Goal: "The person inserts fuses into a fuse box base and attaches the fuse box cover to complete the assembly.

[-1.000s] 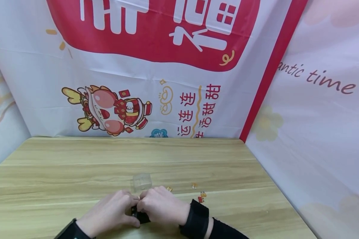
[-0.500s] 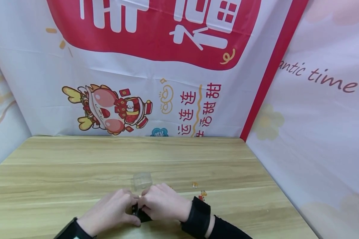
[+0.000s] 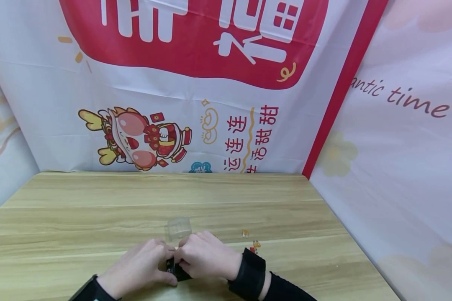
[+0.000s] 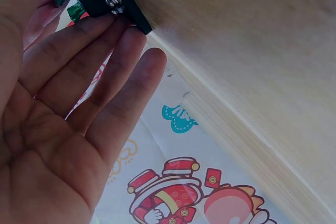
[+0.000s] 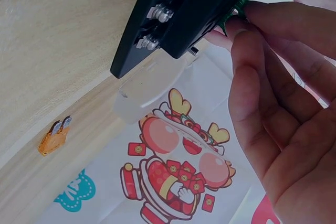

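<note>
A black fuse box (image 3: 182, 274) with screw terminals along its side lies between my two hands near the front of the table. My left hand (image 3: 141, 263) grips its left end, thumb on the near side and fingertips on the far side. Thumb and fingers of my right hand (image 3: 207, 256) pinch a green blade fuse (image 5: 242, 3) at the top of the box. Two green fuse ends (image 4: 76, 12) show past the box in the left wrist view. The fuse's blades are hidden by the fingers and the box.
Just beyond the hands stands a clear plastic cover (image 3: 179, 228). Right of my right hand lie orange blade fuses (image 3: 245, 233) and a red one (image 3: 253, 250). A printed cloth (image 3: 181, 96) hangs behind the table's back edge.
My right hand has shifted slightly away from me, now covering most of an orange fuse beside its knuckles. The left hand still grips the fuse box in the same place.
</note>
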`<action>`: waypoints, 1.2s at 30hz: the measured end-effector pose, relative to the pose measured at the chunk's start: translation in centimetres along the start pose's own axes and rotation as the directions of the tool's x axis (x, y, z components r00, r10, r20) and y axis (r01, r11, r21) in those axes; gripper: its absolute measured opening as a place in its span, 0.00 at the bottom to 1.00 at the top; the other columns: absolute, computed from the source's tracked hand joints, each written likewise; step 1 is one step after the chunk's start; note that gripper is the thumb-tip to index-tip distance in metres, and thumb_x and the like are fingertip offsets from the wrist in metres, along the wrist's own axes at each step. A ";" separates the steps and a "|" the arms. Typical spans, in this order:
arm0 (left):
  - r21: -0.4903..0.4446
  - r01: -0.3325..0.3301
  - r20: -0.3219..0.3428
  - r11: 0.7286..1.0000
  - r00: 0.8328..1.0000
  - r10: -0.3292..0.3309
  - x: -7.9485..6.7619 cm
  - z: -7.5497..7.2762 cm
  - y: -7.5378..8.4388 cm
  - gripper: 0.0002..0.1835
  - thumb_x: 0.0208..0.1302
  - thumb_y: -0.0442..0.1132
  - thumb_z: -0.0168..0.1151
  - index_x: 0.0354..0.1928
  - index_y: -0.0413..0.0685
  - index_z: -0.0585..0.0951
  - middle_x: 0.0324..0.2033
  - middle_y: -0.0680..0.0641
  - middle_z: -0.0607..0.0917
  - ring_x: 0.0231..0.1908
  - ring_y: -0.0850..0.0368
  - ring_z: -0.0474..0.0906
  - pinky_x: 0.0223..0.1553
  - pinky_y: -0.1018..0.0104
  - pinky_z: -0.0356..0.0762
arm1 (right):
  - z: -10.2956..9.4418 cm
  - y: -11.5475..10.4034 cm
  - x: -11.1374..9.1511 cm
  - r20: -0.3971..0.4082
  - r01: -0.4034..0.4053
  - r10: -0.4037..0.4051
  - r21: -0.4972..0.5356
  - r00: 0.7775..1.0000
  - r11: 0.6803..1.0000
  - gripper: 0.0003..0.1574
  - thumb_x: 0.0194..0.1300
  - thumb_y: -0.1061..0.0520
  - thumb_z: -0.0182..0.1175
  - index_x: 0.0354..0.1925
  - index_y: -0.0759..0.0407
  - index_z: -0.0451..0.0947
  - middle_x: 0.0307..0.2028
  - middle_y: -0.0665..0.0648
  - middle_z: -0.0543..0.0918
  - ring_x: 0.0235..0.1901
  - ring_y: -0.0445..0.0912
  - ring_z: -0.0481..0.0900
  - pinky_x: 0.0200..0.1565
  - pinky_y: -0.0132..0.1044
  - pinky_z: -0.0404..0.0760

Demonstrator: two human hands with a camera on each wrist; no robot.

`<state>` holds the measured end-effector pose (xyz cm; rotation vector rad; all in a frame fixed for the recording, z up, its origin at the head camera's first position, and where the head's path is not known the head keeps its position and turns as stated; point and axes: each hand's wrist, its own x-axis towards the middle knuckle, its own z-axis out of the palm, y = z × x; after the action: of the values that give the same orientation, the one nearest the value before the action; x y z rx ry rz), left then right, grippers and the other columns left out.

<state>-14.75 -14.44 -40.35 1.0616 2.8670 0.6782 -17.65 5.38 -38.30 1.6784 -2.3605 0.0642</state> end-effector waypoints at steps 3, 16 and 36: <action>-0.001 0.002 0.001 1.000 1.000 -0.002 0.0 -0.1 0.0 0.14 0.46 0.62 0.69 0.28 0.66 0.79 0.22 0.66 0.72 0.23 0.69 0.65 0.23 0.72 0.64 | 0.0 0.0 0.0 0.008 0.000 0.000 0.008 1.000 1.000 0.11 0.57 0.57 0.63 0.22 0.43 0.74 0.19 0.40 0.62 0.16 0.32 0.55 0.18 0.22 0.50; -0.025 0.009 0.020 1.000 1.000 -0.008 0.1 -0.1 0.0 0.14 0.47 0.62 0.69 0.30 0.66 0.80 0.22 0.66 0.72 0.23 0.69 0.65 0.23 0.71 0.64 | -0.2 0.0 0.1 0.024 0.000 0.000 0.017 1.000 1.000 0.09 0.58 0.57 0.62 0.24 0.44 0.76 0.20 0.40 0.63 0.16 0.31 0.56 0.18 0.22 0.51; -0.037 0.007 0.028 0.999 1.000 -0.006 0.2 -0.1 0.0 0.17 0.47 0.62 0.68 0.34 0.62 0.83 0.25 0.68 0.75 0.25 0.69 0.68 0.26 0.71 0.66 | -0.7 0.4 -0.1 0.037 -0.007 0.005 0.047 0.999 0.999 0.09 0.58 0.59 0.62 0.25 0.45 0.78 0.20 0.40 0.65 0.17 0.31 0.58 0.19 0.21 0.53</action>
<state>-14.92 -14.35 -40.18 1.0485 2.8209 0.7078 -17.91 5.75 -37.60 1.7086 -2.4095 0.0917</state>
